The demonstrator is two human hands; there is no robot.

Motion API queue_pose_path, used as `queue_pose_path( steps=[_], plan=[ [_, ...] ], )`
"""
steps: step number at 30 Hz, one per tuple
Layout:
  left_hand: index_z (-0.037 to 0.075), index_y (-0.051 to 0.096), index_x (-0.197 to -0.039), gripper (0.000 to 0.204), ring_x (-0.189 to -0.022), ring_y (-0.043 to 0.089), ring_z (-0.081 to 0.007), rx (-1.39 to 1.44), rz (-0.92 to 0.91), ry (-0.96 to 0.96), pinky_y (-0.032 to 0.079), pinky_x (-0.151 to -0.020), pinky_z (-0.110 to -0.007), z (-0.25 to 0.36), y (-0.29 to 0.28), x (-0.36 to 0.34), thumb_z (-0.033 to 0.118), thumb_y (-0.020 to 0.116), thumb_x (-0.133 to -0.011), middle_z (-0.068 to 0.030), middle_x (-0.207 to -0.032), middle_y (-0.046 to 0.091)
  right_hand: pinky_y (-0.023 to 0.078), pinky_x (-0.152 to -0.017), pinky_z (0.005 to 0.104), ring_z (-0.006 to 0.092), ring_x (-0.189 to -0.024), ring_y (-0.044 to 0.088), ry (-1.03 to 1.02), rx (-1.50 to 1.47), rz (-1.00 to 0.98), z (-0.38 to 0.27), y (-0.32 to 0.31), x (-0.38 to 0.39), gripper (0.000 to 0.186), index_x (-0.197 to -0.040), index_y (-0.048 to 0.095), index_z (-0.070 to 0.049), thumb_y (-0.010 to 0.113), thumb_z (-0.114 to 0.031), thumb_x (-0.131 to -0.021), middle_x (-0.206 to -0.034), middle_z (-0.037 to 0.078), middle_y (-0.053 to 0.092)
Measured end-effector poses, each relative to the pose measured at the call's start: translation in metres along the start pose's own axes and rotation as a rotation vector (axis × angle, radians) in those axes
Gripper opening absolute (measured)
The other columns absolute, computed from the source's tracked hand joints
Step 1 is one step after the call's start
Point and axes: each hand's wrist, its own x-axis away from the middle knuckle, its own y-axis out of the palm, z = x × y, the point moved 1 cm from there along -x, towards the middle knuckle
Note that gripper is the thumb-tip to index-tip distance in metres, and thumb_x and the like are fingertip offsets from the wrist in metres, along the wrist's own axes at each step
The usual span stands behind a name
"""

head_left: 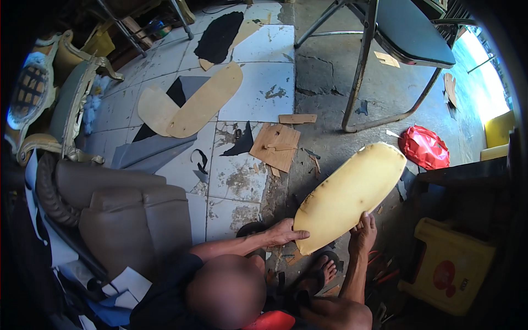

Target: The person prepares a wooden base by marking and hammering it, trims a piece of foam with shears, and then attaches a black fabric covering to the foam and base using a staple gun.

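Note:
A long pale-yellow padded panel (352,192) with rounded ends and darkened spots along its edge is held tilted in front of me. My left hand (283,232) grips its near left end, thumb on the upper face and fingers underneath. Along the near right edge, my right hand (363,231) holds the same panel, its thumb against the rim and the other fingers partly hidden. The panel's underside cannot be seen.
Two rounded tan boards (212,96) lie on the tiles beside grey fabric (154,157). Wood scraps (275,146) litter the middle floor. A folding chair (412,33), a red round cover (423,147), a yellow stool (448,267) and a brown upholstered seat (135,225) stand around me.

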Motion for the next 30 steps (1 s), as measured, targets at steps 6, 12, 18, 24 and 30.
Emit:
queue_pose_path(
  steps=[6, 12, 18, 24, 30],
  plan=[
    [0.005, 0.062, -0.136, 0.056, -0.104, 0.069, -0.0217, -0.578, -0.379, 0.063, 0.057, -0.086, -0.037, 0.072, -0.13, -0.046, 0.034, 0.078, -0.09, -0.0112, -0.123, 0.07, 0.052, -0.078, 0.0269, 0.0112, -0.084, 0.066, -0.193, 0.125, 0.012, -0.037, -0.032, -0.022, 0.026, -0.113, 0.061, 0.003, 0.063, -0.019, -0.1, -0.1, 0.007, 0.069],
    [0.01, 0.07, -0.107, 0.018, -0.089, 0.072, -0.0373, -0.914, 1.299, 0.39, 0.056, -0.076, -0.044, 0.152, -0.434, -0.111, 0.021, 0.061, -0.096, -0.0179, -0.091, 0.073, 0.052, -0.07, 0.0268, 0.0092, -0.08, 0.065, -0.264, 0.392, 0.196, -0.088, -0.096, 0.009, 0.027, -0.116, 0.061, 0.004, 0.059, -0.019, -0.102, -0.088, 0.004, 0.067],
    [-0.004, 0.056, -0.131, 0.047, -0.133, 0.049, -0.0395, -1.25, 1.457, -0.041, 0.042, -0.111, -0.047, 0.226, -0.579, -0.133, 0.023, 0.066, -0.094, -0.0238, -0.135, 0.057, 0.048, -0.082, 0.0368, 0.0196, -0.092, 0.057, -0.11, 0.931, 0.267, -0.125, -0.213, 0.062, 0.037, -0.117, 0.057, 0.001, 0.064, -0.028, -0.097, -0.1, 0.013, 0.064],
    [0.006, 0.061, -0.13, 0.034, -0.116, 0.061, -0.0354, -1.315, 1.689, -0.336, 0.053, -0.098, -0.046, 0.2, -0.603, -0.147, 0.02, 0.052, -0.1, -0.0154, -0.127, 0.06, 0.052, -0.086, 0.0387, 0.0282, -0.105, 0.062, 0.024, 1.247, 0.377, -0.113, -0.23, 0.095, 0.062, -0.137, 0.054, 0.006, 0.07, -0.039, -0.097, -0.115, 0.018, 0.066],
    [0.013, 0.069, -0.114, 0.024, -0.108, 0.066, -0.0358, -1.29, 1.629, -0.297, 0.056, -0.087, -0.05, 0.201, -0.626, -0.145, 0.02, 0.052, -0.099, -0.0134, -0.119, 0.065, 0.048, -0.088, 0.0367, 0.0235, -0.098, 0.057, -0.05, 1.141, 0.194, -0.099, -0.132, 0.075, 0.05, -0.125, 0.057, 0.003, 0.064, -0.036, -0.095, -0.113, 0.016, 0.062]
  ],
)
